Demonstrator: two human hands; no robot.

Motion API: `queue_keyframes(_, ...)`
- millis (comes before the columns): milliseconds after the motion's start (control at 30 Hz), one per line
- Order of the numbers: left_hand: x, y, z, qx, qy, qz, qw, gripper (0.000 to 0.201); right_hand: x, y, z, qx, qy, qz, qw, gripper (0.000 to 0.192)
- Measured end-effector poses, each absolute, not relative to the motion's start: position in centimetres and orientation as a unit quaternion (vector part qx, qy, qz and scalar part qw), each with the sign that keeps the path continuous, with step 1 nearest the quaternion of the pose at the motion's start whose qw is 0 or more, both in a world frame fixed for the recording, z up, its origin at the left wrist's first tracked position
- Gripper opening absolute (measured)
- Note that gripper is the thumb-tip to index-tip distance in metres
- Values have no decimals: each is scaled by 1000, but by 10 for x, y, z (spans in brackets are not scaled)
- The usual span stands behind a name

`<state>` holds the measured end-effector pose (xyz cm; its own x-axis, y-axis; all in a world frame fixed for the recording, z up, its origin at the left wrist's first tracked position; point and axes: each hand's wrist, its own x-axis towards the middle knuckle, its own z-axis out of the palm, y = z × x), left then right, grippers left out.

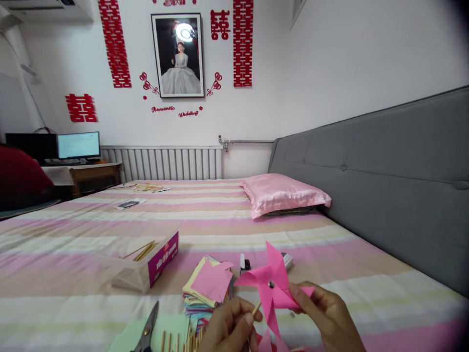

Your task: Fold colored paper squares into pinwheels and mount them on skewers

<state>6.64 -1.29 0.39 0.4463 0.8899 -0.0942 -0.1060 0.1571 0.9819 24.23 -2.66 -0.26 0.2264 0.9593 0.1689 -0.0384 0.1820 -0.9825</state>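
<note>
A pink paper pinwheel (271, 284) with a metal pin at its centre is held up at the bottom middle of the head view. My right hand (329, 317) grips its right-hand blade between thumb and fingers. My left hand (231, 324) pinches a thin wooden stick (256, 308) whose tip points toward the pinwheel's back. Just left of the pinwheel lies a stack of coloured paper squares (209, 287), pink on top.
Scissors (148, 328) and several wooden sticks (180, 341) lie at the bottom edge on green paper. An open box (146, 266) holding sticks sits left on the striped bed. A pink pillow (282, 194) rests by the grey headboard (384, 181). A small dark object (245, 264) lies behind the pinwheel.
</note>
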Motion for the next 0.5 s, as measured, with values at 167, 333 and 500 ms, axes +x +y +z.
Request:
queue_keyframes(167, 64, -13, 1, 519, 369, 376, 673, 40, 241, -25, -3, -481, -410, 436, 640, 35)
queue_keyframes(333, 62, -8, -1, 503, 362, 435, 653, 36, 245, -19, 3, -460, -328, 494, 660, 46)
queue_keyframes(500, 68, -6, -2, 417, 375, 554, 615, 32, 235, -20, -4, -438, -434, 517, 593, 41)
